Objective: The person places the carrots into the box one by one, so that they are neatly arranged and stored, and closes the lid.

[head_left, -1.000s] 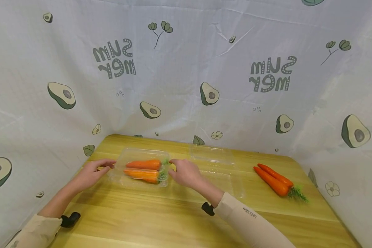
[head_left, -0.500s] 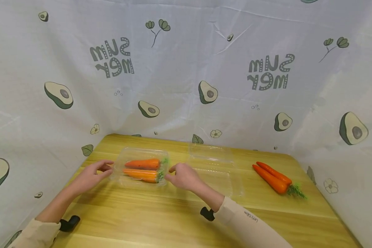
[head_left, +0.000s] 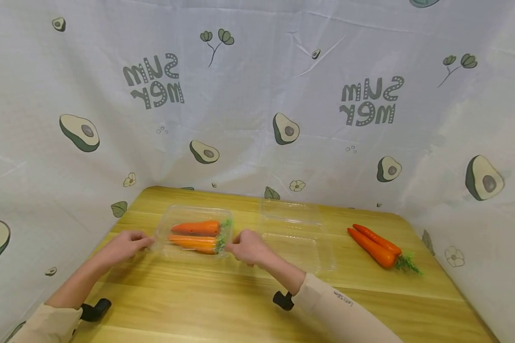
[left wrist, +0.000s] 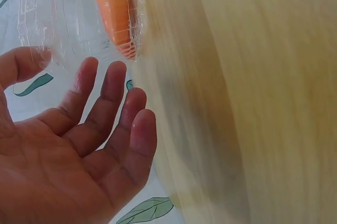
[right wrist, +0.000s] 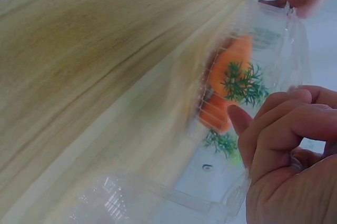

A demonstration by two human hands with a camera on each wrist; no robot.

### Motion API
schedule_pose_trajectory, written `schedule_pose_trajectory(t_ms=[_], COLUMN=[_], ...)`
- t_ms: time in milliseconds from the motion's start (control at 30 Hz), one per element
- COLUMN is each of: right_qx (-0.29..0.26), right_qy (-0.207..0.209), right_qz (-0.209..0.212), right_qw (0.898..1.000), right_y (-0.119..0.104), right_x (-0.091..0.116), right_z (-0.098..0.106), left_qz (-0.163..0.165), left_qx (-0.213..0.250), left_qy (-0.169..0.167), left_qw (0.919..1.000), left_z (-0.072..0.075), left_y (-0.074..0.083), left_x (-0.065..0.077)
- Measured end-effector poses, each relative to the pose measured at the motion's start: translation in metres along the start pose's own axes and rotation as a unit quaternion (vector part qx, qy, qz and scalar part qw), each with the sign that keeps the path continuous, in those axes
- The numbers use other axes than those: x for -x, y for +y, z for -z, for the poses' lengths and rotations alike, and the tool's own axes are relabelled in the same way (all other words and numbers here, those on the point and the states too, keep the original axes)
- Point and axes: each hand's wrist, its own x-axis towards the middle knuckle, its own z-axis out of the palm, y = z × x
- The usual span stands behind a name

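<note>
A clear plastic clamshell box (head_left: 189,214) with carrots (head_left: 195,228) inside stands on the left of the table, its lid over them. My left hand (head_left: 128,247) is at its left near corner, thumb and fingertips pinching the rim. In the left wrist view, the thumb lies against the plastic and the other fingers are loosely curved. My right hand (head_left: 250,247) pinches the right near corner between thumb and forefinger. In the right wrist view, my right hand (right wrist: 289,145) has curled fingers beside the carrots' green tops (right wrist: 245,83).
A second clear clamshell box (head_left: 298,250) lies open to the right of my right hand, its lid half (head_left: 292,212) toward the back. Two loose carrots (head_left: 375,247) lie on the right of the wooden table (head_left: 206,305). A patterned curtain (head_left: 240,95) borders the back and sides.
My left thumb and fingers have closed together at the box's left corner. My right hand has slid toward the right near corner and pinches it. The box stays almost in place.
</note>
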Motion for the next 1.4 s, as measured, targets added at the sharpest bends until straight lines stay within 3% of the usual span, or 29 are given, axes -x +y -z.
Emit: schedule_pose_trajectory(t_ms=[267, 567, 867, 1400], right_qx=[-0.005, -0.069, -0.108, -0.124], right_qy=[0.004, -0.021, -0.023, -0.018], right_qz=[0.008, -0.009, -0.020, -0.018], right_qw=[1.000, 0.997, 0.994, 0.992], right_y=[-0.001, -0.006, -0.009, -0.006], right_x=[0.000, 0.002, 0.002, 0.004], right_z=[-0.006, -0.012, -0.014, -0.017], left_qz=[0.033, 0.051, 0.054, 0.045], left_qx=[0.020, 0.072, 0.100, 0.116], left_qy=[-0.033, -0.064, -0.074, -0.073], left_qw=[0.9987, 0.9940, 0.9908, 0.9895], left_z=[0.002, 0.002, 0.001, 0.000], left_y=[0.000, 0.001, 0.002, 0.002], left_x=[0.000, 0.000, -0.002, -0.002])
